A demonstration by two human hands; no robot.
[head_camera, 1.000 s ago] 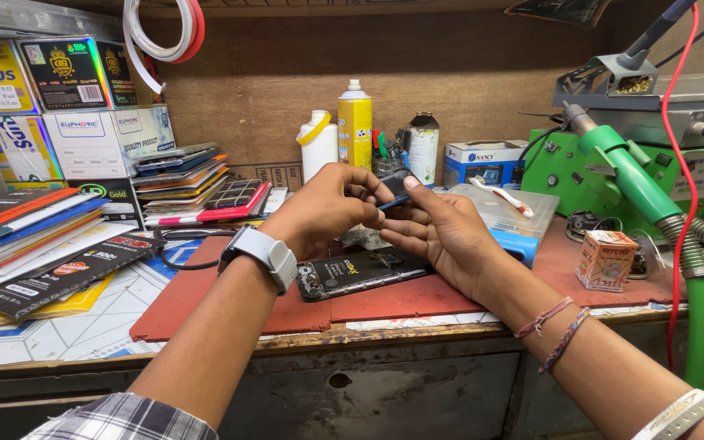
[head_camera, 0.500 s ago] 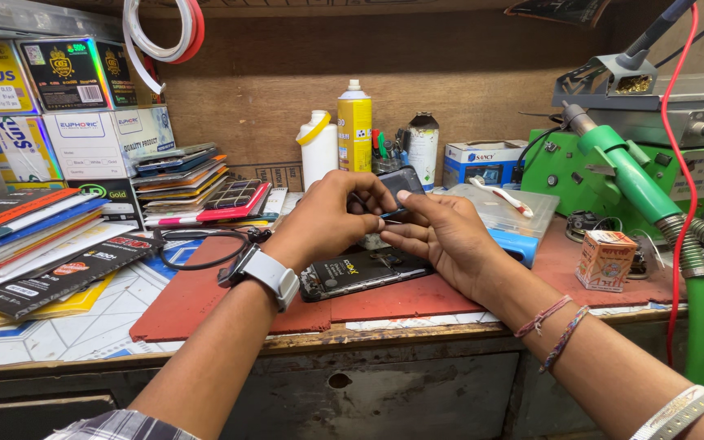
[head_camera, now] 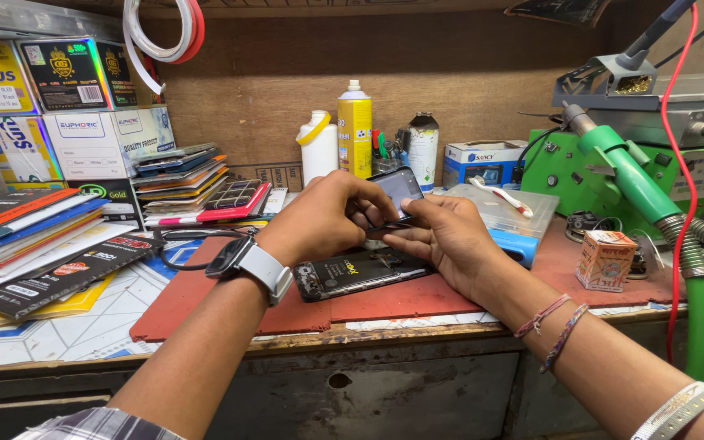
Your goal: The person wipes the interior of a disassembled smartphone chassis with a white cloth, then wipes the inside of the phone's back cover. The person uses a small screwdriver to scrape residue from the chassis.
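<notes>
Phone panel [head_camera: 397, 189] pinched by both hands' fingers [head_camera: 372, 213] above opened phone [head_camera: 360, 273]

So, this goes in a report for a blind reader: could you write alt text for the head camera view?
Two bare hands, the left hand wearing a white-strapped watch and the right hand, together hold a dark, tilted phone screen panel above a black opened phone body lying on a red rubber mat. Behind stand a yellow spray can and a white plastic bottle; a green machine sits right.
</notes>
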